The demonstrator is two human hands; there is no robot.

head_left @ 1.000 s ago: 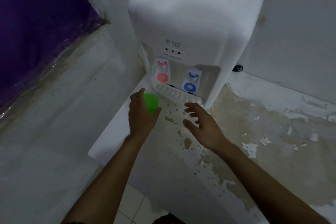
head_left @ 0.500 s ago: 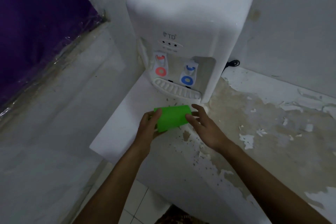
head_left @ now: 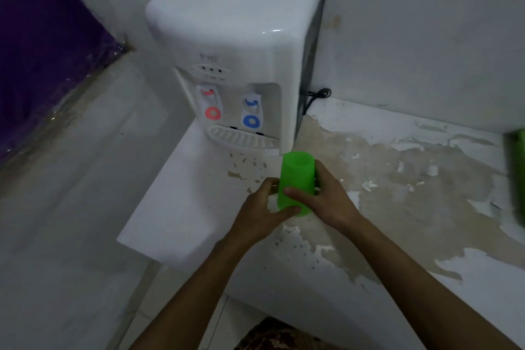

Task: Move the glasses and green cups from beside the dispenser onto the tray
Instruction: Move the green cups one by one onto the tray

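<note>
Both hands close on one bright green plastic cup (head_left: 295,183), held just above the near stretch of the white, paint-flaked counter (head_left: 397,207), in front of the dispenser. The left hand (head_left: 262,213) curls its fingers around the cup's lower, nearer end with the thumb lying along the rim there, while the right hand (head_left: 331,197) wraps the side, thumb (head_left: 298,192) across the front and fingers behind. The cup looks tipped so that its closed base faces up and away, which suggests it is being passed or steadied between the hands before being carried; two grips would keep a light, slick cup from slipping. Whether a second cup is nested inside cannot be told.

Farther back, the white plastic tabletop water dispenser (head_left: 241,45) stands at the counter's far left corner, against the wall, its red tap (head_left: 211,105) and blue tap (head_left: 251,113) above a ribbed drip tray (head_left: 241,139). At the counter's right edge a blurred green object (head_left: 515,173) is cut off by the frame; it may be the destination, but that is only a guess. No glasses are visible
</note>
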